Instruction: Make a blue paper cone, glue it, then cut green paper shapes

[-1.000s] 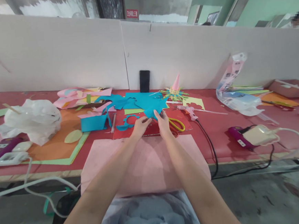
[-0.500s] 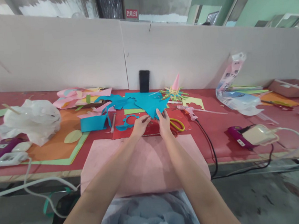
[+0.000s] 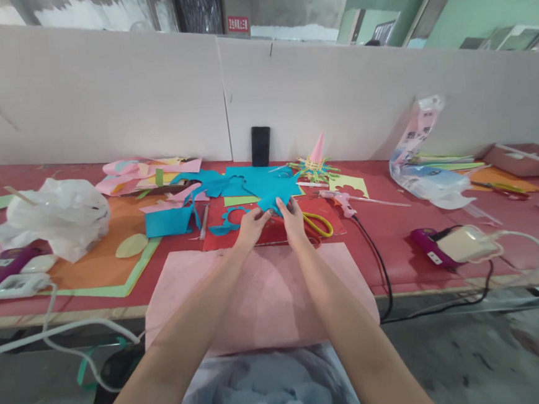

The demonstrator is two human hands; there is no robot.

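While a white plastic bag (image 3: 60, 215) sits far left, your left hand (image 3: 251, 225) and right hand (image 3: 293, 219), close together, both pinch the blue paper cutout (image 3: 268, 191) over the red sheet (image 3: 221, 240); yellow-handled scissors (image 3: 312, 218) lie just right, partly hidden behind your right hand.

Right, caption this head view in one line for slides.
Left hand and right hand hold a blue cutout over red card, scissors beside.

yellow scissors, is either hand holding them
No, the yellow scissors lie loose beside the right hand, while it and the left hand both grip the blue paper cutout.
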